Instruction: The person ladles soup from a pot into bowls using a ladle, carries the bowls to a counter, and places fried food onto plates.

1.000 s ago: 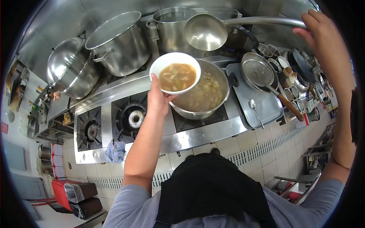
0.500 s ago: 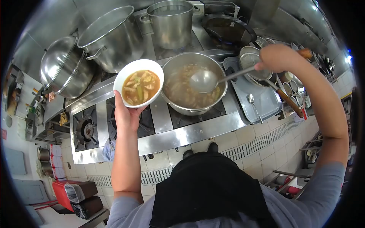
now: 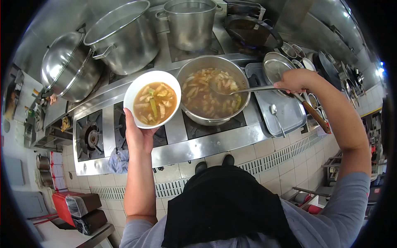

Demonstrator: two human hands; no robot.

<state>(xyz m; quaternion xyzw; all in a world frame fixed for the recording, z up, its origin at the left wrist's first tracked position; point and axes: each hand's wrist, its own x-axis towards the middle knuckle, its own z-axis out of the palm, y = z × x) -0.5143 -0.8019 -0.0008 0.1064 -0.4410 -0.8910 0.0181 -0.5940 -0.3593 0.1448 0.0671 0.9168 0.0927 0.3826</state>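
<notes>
Lower than in the earlier frame, our right hand (image 3: 294,80) has let the ladle (image 3: 256,89) dip into the soup of the wide steel pot (image 3: 194,118). Our left hand, its thumb against the outside and its palm below, has brought the white bowl (image 3: 138,81) a little closer to the pot.

We judge this to be ladling: the right fingers grip the metal handle while the left hand supports the bowl, which already holds broth with pale pieces and a green one. Moving it from here would call for a steady left wrist, and lifting the ladle for a level handle.

Just below the right hand lie a grey tray (image 3: 291,122) with a spoon (image 3: 276,115) on it and a strainer (image 3: 274,68) with a wooden handle. Beyond the left hand stand two tall pots (image 3: 131,48) and a domed lidded pot (image 3: 62,62); to its left are a burner (image 3: 91,136) and, nearer us, a crumpled cloth (image 3: 119,161) at the edge of the stainless-steel stove (image 3: 215,142).

Past the right hand, a dark wok (image 3: 250,34) sits at the back. Below both hands runs a tiled floor (image 3: 245,155) with a slotted drain (image 3: 269,163).
</notes>
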